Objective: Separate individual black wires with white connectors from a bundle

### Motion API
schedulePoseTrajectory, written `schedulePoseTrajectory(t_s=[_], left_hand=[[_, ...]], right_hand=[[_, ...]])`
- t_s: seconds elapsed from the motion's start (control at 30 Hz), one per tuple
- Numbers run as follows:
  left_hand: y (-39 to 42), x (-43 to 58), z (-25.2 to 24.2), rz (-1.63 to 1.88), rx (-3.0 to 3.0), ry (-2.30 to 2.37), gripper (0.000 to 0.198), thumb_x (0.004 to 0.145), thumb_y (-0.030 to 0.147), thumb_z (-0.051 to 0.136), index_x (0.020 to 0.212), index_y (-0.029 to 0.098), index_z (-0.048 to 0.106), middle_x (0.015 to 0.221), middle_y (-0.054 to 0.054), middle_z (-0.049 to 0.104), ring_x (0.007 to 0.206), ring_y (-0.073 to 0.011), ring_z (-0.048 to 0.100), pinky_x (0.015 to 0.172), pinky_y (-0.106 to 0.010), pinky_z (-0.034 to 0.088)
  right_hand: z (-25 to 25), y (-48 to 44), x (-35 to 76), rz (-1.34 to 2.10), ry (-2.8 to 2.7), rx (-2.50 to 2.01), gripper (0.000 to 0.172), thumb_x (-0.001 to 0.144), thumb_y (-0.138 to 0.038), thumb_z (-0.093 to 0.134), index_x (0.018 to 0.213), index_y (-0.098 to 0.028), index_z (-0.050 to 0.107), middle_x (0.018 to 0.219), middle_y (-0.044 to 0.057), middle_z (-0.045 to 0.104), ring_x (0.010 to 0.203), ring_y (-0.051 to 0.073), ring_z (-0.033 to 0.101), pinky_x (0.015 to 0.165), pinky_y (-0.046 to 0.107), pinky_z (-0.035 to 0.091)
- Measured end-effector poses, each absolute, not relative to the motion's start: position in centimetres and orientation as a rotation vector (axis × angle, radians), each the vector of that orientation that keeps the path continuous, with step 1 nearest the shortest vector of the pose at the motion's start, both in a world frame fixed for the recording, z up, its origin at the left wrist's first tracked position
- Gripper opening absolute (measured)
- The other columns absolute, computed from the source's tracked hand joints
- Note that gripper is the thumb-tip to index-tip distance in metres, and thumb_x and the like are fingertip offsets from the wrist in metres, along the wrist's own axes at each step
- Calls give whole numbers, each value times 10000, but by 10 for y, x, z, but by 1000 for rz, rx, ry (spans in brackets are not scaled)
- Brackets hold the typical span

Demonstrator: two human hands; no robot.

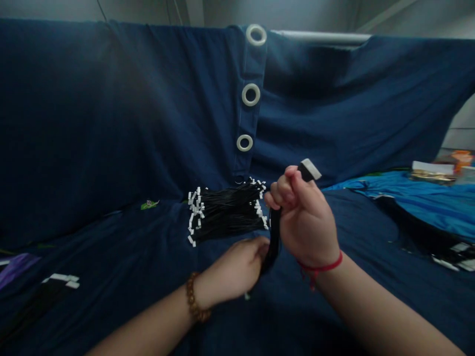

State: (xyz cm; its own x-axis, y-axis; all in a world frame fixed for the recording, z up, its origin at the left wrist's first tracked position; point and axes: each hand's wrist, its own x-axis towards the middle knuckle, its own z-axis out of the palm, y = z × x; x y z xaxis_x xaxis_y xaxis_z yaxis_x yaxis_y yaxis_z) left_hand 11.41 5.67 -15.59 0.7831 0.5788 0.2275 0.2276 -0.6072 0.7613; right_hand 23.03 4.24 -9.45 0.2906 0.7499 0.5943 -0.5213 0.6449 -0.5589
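Black cord bundle (275,230): one
Right hand (308,217): clenched round it, tip (310,168) one o'clock
Left hand (233,269): closed lower down
Eyelets (251,103): three, twelve o'clock

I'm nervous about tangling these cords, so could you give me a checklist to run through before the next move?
1. Right hand closed around the black bundle: ok.
2. White end sticking out above the right fist: ok.
3. Left hand closed firmly on the lower part of the bundle: cannot tell; it is there, but its fingers are mostly hidden.
4. Bundle's lower end free of snags: cannot tell; dim and blurred below the left hand.
5. White tips of the cord pile lined up evenly: not ok; they are scattered at both sides.
6. Cord pile lying on the dark blue cloth: ok.
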Motion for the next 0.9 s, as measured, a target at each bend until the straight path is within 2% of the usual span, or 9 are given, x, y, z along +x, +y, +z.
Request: schedulePoseTrajectory(t_s=[0.07,0.17,0.3,0.4,0.5,0.6,0.67,0.73,0.9], left_hand=[[67,118,-147,691,2014,548,409,917,346,205,838,160,561,702,-27,595,679,-151,555,706,-285,443],[71,122,-144,712,2004,555,409,904,428,250,770,159,527,617,14,493,567,-117,468,558,-235,387],[71,123,-146,928,2173,726,343,902,382,316,682,167,468,580,37,419,544,-101,403,520,-225,317],[74,122,-145,975,2297,726,343,917,333,285,679,166,467,587,24,460,547,-105,441,523,-225,341],[82,117,-142,856,2663,844,352,930,294,249,733,159,507,639,-7,565,581,-113,530,531,-213,382],[101,107,-129,737,2959,1091,278,913,292,313,838,160,545,737,-53,639,659,-166,599,577,-251,411],[122,99,-112,771,3011,1239,304,917,303,284,928,148,545,833,-104,644,738,-220,613,634,-308,424],[148,93,-91,806,3050,1374,369,925,329,226,971,143,541,890,-132,633,823,-257,606,693,-355,425],[210,91,-70,765,3115,1562,451,914,406,240,1040,93,538,1010,-186,604,1009,-297,543,845,-416,379]], right_hand=[[-93,40,234,740,-936,-233,113,773,-240,518,693,-206,446,560,-59,269,505,83,299,530,212,341],[-90,39,242,620,-920,-173,218,754,-230,513,598,-191,366,551,-57,282,510,80,308,560,226,342],[-91,46,253,840,-1052,-144,323,787,-331,512,556,-183,342,483,-64,266,454,75,255,504,221,313],[-101,57,253,1111,-1112,-244,443,780,-480,515,522,-189,303,437,-72,233,400,74,218,423,208,275],[-114,70,246,1210,-1092,-317,516,822,-480,450,484,-196,183,398,-85,130,345,72,126,348,212,220],[-128,84,240,1164,-1034,-339,431,837,-431,437,510,-193,289,448,-63,314,408,84,350,452,223,374],[-144,92,234,1142,-1021,-374,231,831,-404,461,692,-219,474,699,-39,532,685,100,537,665,249,451],[-168,99,225,1170,-1064,-440,182,831,-362,495,972,-249,513,1002,-14,560,942,125,537,810,287,436],[-242,109,197,1438,-1438,-677,240,874,-311,508,1022,-126,547,945,47,583,769,138,581,668,312,498]])
